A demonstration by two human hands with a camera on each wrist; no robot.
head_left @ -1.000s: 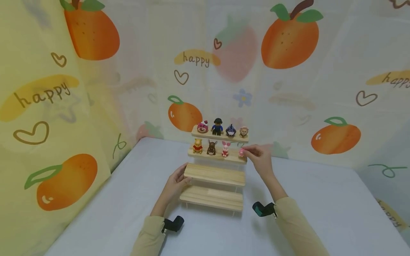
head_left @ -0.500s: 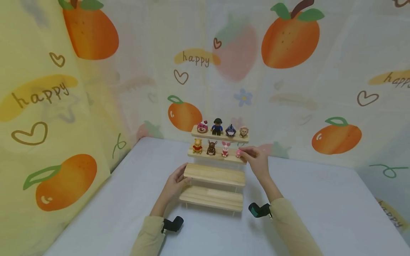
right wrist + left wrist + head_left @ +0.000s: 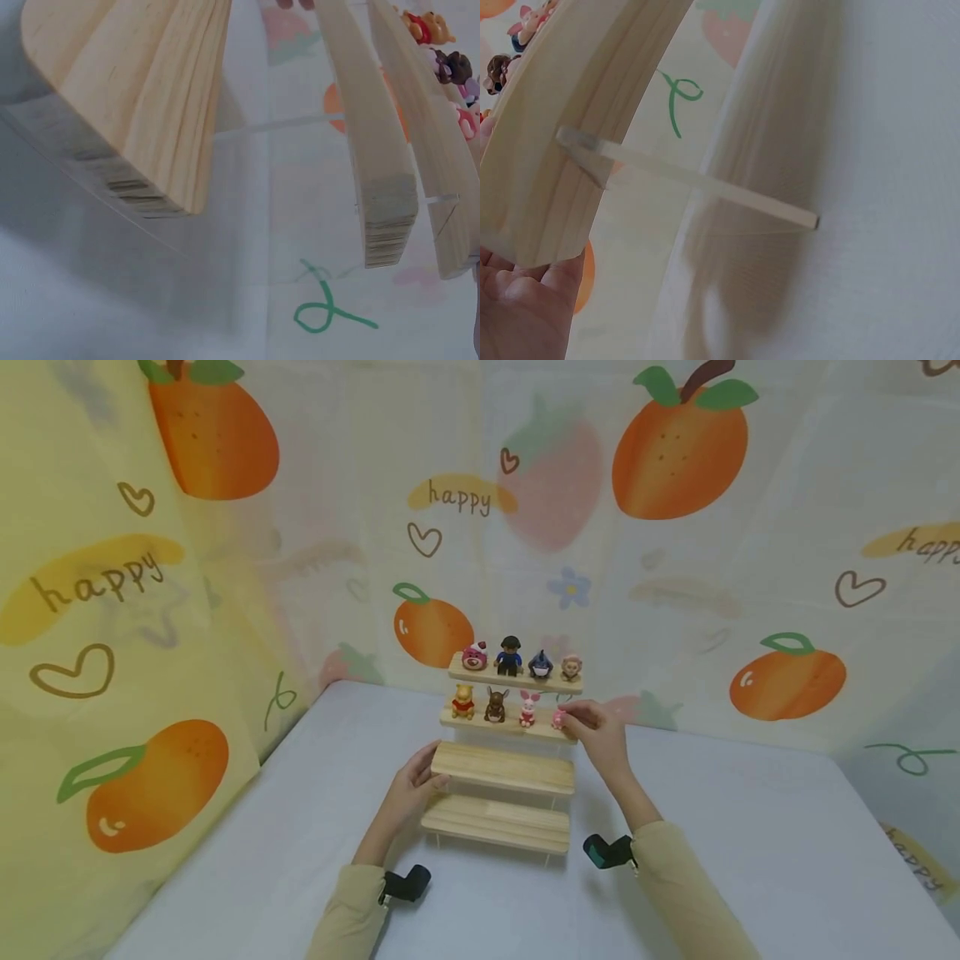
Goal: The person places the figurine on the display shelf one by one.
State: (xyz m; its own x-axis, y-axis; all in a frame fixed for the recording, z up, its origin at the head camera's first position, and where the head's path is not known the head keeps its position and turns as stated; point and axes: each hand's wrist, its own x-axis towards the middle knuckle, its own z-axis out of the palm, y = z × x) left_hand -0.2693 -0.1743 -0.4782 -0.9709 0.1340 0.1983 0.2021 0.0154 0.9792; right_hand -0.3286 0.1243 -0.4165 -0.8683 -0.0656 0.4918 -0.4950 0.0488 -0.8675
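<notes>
A four-tier wooden display stand is on the table. At the right end of its second board from the top, my right hand pinches a small pink figurine, partly covered by the fingertips. Left of it on that board are a pink-eared piglet figurine, a brown one with big ears and a yellow bear in a red shirt. My left hand grips the left end of the third board; in the left wrist view its palm shows beneath the board.
The top board bears a pink bear, a figure in blue, a blue donkey and a light-faced figurine. Clear legs prop the boards. Behind the white table hangs a fruit-print cloth.
Early on, my right hand shifted slightly left along the second board with the small pink figurine, then stayed about there. My left hand keeps its place on the stand.
</notes>
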